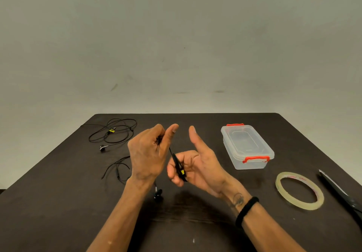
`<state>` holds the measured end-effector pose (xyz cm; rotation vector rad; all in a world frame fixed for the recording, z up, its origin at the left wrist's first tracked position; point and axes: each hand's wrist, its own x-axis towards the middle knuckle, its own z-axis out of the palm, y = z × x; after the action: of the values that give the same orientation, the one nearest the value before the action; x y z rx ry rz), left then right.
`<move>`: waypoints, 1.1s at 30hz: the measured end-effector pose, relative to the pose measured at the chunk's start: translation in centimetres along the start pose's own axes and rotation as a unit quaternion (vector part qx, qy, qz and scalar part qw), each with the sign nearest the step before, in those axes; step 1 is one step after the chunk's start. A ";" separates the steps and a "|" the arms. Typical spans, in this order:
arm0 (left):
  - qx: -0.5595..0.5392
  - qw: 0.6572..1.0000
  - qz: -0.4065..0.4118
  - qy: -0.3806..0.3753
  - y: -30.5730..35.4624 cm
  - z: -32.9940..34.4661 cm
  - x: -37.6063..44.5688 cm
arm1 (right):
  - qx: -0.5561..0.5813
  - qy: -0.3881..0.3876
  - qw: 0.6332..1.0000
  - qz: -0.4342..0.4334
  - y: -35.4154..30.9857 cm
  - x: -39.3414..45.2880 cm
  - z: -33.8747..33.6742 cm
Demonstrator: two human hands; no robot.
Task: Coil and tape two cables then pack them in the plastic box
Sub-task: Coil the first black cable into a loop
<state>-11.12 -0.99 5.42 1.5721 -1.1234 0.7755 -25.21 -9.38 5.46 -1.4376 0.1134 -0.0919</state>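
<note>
Both hands hold one black earphone cable (179, 166) above the middle of the table. My right hand (197, 165) grips a small coiled bundle of it with a yellow tag, thumb raised. My left hand (150, 153) pinches the strand just above that bundle. The cable's loose part trails left on the table (117, 170), and its earbuds (158, 194) lie under my left wrist. A second black cable (112, 131) lies loose at the back left. The clear plastic box (247, 147), lid on with red latches, stands at the right.
A roll of clear tape (299, 191) lies flat at the right front. Black scissors (340, 191) lie beside it near the table's right edge. The dark table (58, 202) ends against a plain wall.
</note>
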 end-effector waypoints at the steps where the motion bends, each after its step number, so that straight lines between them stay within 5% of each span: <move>1: -0.007 1.000 -0.014 -0.003 0.1 0.0 0.0 | 0.025 -0.019 0.999 0.000 -0.1 0.0 0.0; 9: -0.042 0.983 -0.133 -0.121 0.9 1.4 -1.0 | 0.306 -0.100 0.945 -0.063 -1.1 -0.6 -0.4; 12: -0.105 0.961 -0.160 -0.200 1.3 1.7 -1.9 | 0.371 -0.071 0.920 -0.107 -1.3 -0.8 -0.8; 20: 0.054 0.957 -0.082 -0.274 2.8 2.8 -3.4 | 0.409 0.061 0.888 -0.200 -1.8 -1.6 -1.8; 28: 0.090 0.966 -0.014 -0.244 2.6 2.6 -3.2 | 0.395 0.130 0.874 -0.252 -1.7 -1.4 -2.9; 33: 0.033 0.984 0.018 -0.172 2.5 1.7 -2.3 | 0.313 0.168 0.910 -0.215 -1.1 -1.0 -2.8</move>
<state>-14.33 -2.10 3.81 1.7925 -1.3878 0.5820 -26.58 -12.12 6.20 -0.7687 0.0398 -0.6827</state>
